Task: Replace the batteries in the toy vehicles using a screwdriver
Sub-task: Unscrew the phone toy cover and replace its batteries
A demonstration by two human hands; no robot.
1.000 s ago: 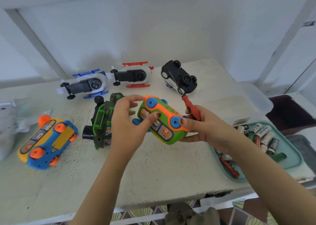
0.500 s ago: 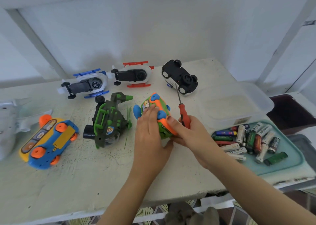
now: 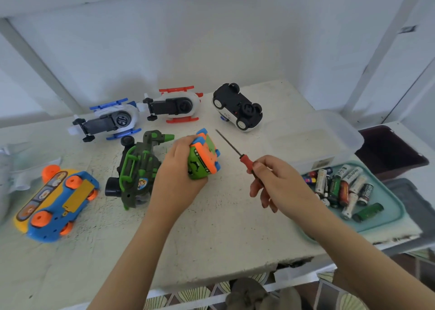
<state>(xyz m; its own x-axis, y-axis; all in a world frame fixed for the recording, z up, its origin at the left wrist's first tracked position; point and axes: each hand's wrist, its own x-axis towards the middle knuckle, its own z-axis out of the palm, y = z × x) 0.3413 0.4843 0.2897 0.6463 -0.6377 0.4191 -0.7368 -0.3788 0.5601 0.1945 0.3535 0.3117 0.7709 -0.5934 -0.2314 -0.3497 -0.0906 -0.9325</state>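
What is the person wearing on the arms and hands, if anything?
Nothing that shows. The left hand and the right hand are bare: no gloves, rings or watch visible. The left forearm and the right forearm are bare too, with no sleeve in view.

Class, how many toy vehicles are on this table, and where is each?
6: blue helicopter and red helicopter at the back, black car back right, dark green vehicle centre, green-orange bus in the left hand, blue-yellow bus left. White thing at left edge: unclear.
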